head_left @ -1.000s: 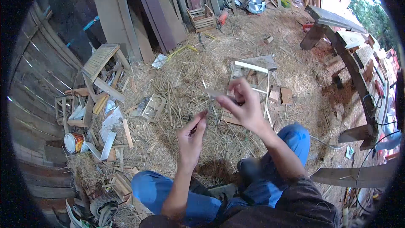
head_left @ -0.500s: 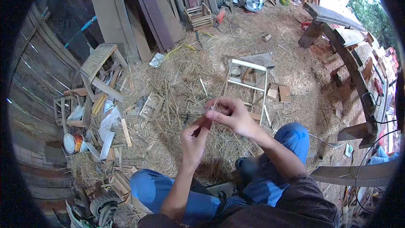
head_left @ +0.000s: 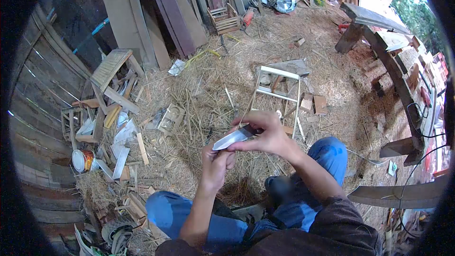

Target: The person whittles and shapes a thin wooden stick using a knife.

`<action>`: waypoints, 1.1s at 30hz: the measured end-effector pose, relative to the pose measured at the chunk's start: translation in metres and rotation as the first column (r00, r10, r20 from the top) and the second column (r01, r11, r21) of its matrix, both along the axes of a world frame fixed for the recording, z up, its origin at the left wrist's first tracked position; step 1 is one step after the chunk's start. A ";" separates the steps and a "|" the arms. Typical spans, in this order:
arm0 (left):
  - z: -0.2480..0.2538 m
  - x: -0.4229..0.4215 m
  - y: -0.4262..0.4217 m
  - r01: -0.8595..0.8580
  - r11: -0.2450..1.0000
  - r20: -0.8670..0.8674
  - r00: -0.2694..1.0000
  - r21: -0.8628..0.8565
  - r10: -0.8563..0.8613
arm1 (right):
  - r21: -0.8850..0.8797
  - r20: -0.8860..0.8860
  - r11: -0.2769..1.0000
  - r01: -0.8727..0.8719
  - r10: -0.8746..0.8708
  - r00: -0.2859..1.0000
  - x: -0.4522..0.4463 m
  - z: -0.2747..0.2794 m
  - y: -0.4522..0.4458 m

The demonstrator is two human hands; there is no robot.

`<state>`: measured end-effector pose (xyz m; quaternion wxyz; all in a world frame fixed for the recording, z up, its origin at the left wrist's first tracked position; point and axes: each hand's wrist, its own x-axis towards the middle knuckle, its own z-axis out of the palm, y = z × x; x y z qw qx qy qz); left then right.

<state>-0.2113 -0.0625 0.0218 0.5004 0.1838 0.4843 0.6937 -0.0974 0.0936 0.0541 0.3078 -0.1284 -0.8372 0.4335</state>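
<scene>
In front of my knees, my right hand [head_left: 265, 134] is closed around a flat silver blade [head_left: 231, 139], thumb below it and fingers above. The blade's pale end points left, and a darker part shows under the fingers. My left hand [head_left: 215, 165] is curled shut just beneath the blade's left end, close to it or touching. What lies inside the left fingers is hidden. A thin pale strip, like a straw or sliver, shows by the right fingertips; I cannot tell which hand holds it.
Straw and shavings cover the floor. A light wooden frame [head_left: 278, 97] lies ahead, with wood blocks [head_left: 313, 103] beside it. Scrap wood and a paint can [head_left: 82, 160] are on the left. A circular saw [head_left: 283, 1] sits at the back; a timber bench [head_left: 395, 66] stands right.
The silver blade has turned into view between my hands, its broad face now showing. My left fingers have curled in and dropped slightly below it; my right hand stays nearly in place.
</scene>
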 end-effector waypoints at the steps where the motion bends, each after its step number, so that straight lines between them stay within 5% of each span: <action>1: 0.001 -0.001 0.001 0.013 1.000 -0.012 1.000 -0.003 -0.014 | 0.028 -0.013 1.000 0.000 0.000 1.000 0.000 0.000 0.002; 7: 0.008 -0.001 0.004 0.031 0.999 0.091 0.995 0.010 -0.032 | 0.254 -0.121 0.966 0.040 -0.009 0.993 -0.001 -0.004 0.009; 19: 0.020 -0.013 0.002 0.036 0.999 0.348 0.937 -0.013 -0.029 | 0.273 -0.089 0.915 0.298 -0.284 0.955 -0.002 0.002 0.040; 22: 0.018 -0.015 -0.002 0.078 0.997 0.281 0.956 0.025 -0.082 | 0.188 -0.189 0.897 0.399 -0.366 0.911 -0.002 -0.012 0.062; 24: 0.017 -0.015 -0.004 0.082 0.996 0.254 0.963 0.030 -0.087 | -0.344 -0.104 0.714 0.610 -0.674 0.731 -0.001 0.015 0.075; 27: 0.013 -0.018 -0.004 -0.014 0.999 0.274 0.962 0.032 0.005 | 0.054 -0.201 0.710 0.702 -0.681 0.704 0.017 0.017 0.095; 33: 0.000 -0.032 -0.002 -0.104 0.994 0.346 0.934 0.032 0.087 | 0.266 -0.008 0.959 0.102 -0.103 0.995 -0.010 -0.005 0.022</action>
